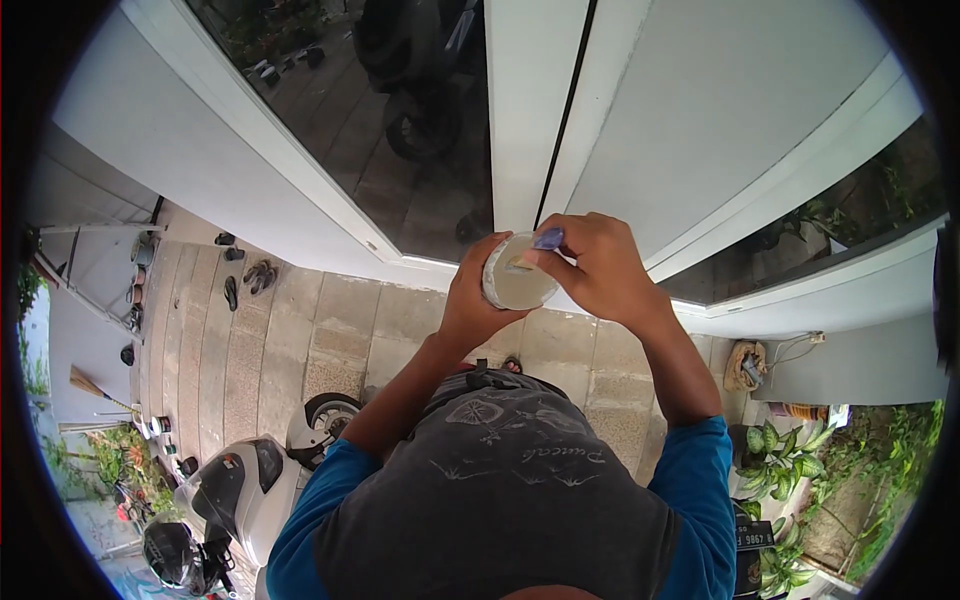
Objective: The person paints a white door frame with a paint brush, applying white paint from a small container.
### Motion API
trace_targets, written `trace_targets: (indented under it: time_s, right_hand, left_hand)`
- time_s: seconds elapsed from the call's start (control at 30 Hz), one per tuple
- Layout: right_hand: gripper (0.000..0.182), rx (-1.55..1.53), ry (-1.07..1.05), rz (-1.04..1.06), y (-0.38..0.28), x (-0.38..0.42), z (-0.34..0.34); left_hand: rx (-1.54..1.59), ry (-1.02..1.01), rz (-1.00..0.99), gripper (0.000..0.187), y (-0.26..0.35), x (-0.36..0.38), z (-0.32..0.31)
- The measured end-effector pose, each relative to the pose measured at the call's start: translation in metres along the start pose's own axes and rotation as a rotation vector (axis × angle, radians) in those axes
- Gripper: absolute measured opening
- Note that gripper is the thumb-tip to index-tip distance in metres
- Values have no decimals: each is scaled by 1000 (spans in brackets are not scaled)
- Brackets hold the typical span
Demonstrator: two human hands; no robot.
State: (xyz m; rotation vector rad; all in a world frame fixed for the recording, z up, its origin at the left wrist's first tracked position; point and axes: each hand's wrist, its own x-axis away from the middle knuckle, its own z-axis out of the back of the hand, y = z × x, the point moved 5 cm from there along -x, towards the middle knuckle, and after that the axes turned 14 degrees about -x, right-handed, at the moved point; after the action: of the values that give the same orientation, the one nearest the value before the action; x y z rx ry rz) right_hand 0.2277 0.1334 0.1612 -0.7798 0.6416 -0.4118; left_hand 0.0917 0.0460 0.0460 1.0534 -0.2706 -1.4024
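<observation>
My left hand (478,290) is wrapped round the side of a round whitish tub (490,278), held up in front of my chest with its open mouth facing me. Pale, cream-coloured material (522,287) shows inside, with a small light streak near its middle. Over the tub's far right rim, my right hand (600,262) is closed in a pinch on a small purple-blue item (548,239). Fingers cover much of that item, so its kind cannot be made out.
Close ahead stand a white-framed glass door (515,120) and a grey-white wall panel (700,120). A parked white scooter (262,490) is at lower left. Sandals (262,276) lie on the paved floor (340,320). Leafy plants (785,455) grow at right.
</observation>
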Motion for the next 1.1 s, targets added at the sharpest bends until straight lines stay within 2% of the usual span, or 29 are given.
trace_targets:
  time_s: [0.07,0.3,0.4,0.47,0.5,0.63,0.7,0.73,0.8,1.1]
  right_hand:
    - [22,99,-92,65,0,-2,-5]
    - [23,115,-111,53,7,-2,-4]
    - [23,39,-80,-22,12,-2,1]
    - [26,-210,68,-234,27,1,10]
    - [27,-376,142,-241,38,4,10]
    - [28,-421,197,-267,46,9,9]
    - [28,-121,71,-138,25,5,5]
    - [28,-121,78,-144,24,5,3]
    - [24,80,-19,121,8,3,-6]
    - [26,109,-60,84,19,2,-9]
  left_hand:
    - [-2,1,5,94,2,-2,0]
    - [11,-4,13,95,1,-2,0]
    - [7,4,9,95,1,0,1]
    - [14,6,20,95,-2,1,0]
    - [4,10,33,95,-4,2,-1]
    - [-26,18,29,96,-9,2,-2]
    - [-35,15,9,95,-11,2,-4]
    - [-44,16,-14,95,-10,0,-5]
    - [-33,4,-1,95,-8,-1,-7]
    - [-45,5,-4,93,-4,-4,-8]
